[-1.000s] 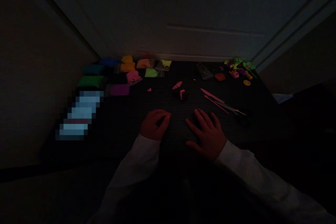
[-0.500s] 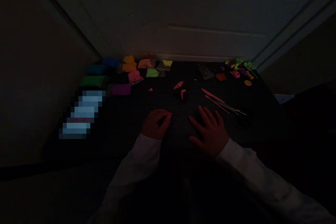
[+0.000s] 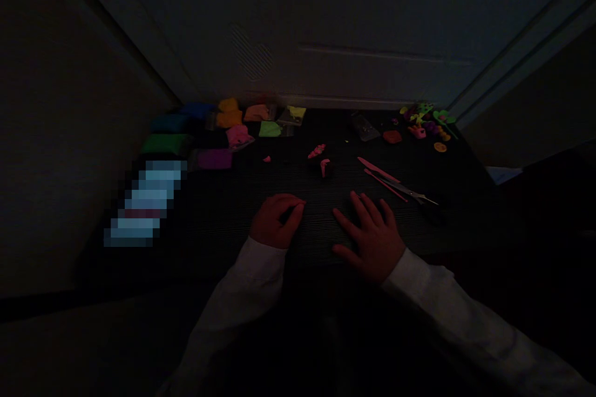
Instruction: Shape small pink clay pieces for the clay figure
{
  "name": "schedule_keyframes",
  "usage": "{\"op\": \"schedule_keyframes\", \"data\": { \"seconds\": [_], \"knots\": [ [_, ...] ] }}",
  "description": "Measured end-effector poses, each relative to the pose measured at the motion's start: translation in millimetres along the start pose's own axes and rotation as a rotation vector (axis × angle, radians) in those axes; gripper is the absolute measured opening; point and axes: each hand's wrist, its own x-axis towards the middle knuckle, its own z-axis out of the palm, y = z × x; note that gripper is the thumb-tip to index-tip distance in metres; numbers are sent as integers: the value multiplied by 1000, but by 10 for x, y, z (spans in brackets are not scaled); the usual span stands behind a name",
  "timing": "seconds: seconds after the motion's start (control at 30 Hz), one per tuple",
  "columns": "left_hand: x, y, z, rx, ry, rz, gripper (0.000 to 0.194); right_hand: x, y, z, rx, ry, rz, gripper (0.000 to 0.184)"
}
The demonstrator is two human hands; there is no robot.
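Observation:
In dim light, my left hand point(image 3: 278, 221) rests near the table's front with thumb and forefinger pinched together; whatever sits between the tips is too small and dark to make out. My right hand point(image 3: 371, 232) lies with its fingers spread and nothing in it. Beyond the hands are two small pink modelling-clay pieces, one elongated and bumpy point(image 3: 317, 151), the other bent point(image 3: 325, 167) on a dark lump. A pink scrap of clay point(image 3: 267, 159) lies farther left. Closest to my right hand are a pink plastic knife point(image 3: 376, 169), a thin pink stick tool point(image 3: 388, 187) and scissors point(image 3: 410, 191).
Bags of coloured clay line the back left, among them green point(image 3: 164, 144), purple point(image 3: 214, 159) and orange point(image 3: 230, 119). A blurred-out bright screen point(image 3: 146, 203) lies at the left. Small clay figures point(image 3: 421, 121) crowd the back right corner, near a red lump point(image 3: 392, 136). A wall panel point(image 3: 354, 74) stands behind.
My right hand has shifted very slightly left and down, its fingers still spread. My left hand keeps its pinch in the same place. The scene looks a little darker.

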Motion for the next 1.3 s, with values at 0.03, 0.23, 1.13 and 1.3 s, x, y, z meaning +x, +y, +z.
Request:
{"op": "schedule_keyframes", "data": {
  "seconds": [0.03,0.23,1.13,1.3],
  "knots": [
    [0,-2,1,-3,4,1,16,10,12,3,-5,11,24,61],
    [-6,-31,14,-7,15,11,15,38,273,11,10,133,97,62],
    [469,278,487,256,-435,273,19,135,309,84,237,268,187,16],
    [477,326,448,268,-405,327,15,135,318,83,260,295,177,15]
  ]
}}
